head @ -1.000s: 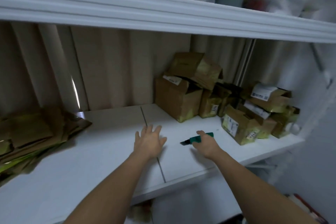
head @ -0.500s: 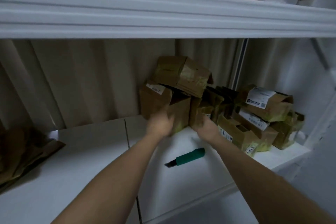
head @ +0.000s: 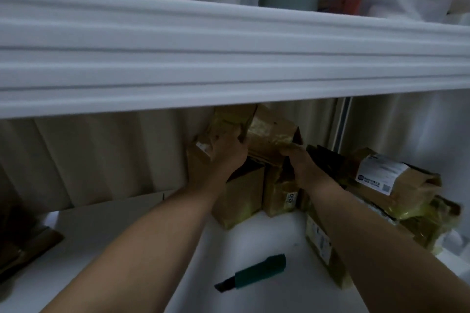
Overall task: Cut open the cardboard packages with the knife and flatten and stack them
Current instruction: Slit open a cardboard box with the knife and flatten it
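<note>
Head cam, 2 hands, left [head: 226,154] & right [head: 304,164], gripping 1 top box [head: 269,134], 1 knife [head: 254,273] on shelf [head: 254,241]

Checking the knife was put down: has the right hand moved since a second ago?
Yes. The right hand left the knife on the shelf and went to the top package.

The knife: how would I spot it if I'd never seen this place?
Look at the white shelf under the thick white ledge, with cardboard boxes piled at its back right. The knife lies alone on the bare surface in front of them, between the person's forearms. It is the only green thing, with a dark tip.
</note>
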